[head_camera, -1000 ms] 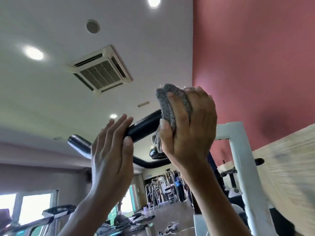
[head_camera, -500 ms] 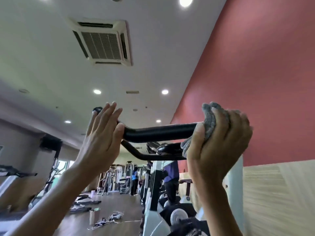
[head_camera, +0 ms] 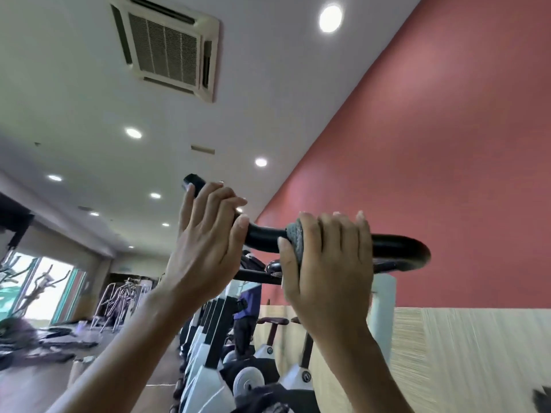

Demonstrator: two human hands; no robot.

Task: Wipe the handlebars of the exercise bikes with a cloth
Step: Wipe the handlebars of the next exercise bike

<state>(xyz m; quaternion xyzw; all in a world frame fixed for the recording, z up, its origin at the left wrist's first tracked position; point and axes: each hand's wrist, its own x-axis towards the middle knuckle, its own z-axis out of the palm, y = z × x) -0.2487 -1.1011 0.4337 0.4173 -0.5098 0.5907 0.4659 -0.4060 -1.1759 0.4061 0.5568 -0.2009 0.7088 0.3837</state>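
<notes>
We steady the black handlebar (head_camera: 262, 238) with our left hand (head_camera: 205, 245), fingers curled around its raised end, so that our right hand (head_camera: 325, 263), fingers closed around the grey cloth (head_camera: 295, 238), can press it against the bar.

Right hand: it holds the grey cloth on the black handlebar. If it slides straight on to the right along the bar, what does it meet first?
Probably the handlebar's curved end: bare bar lies between the right hand, with its cloth, and that bend.
</notes>
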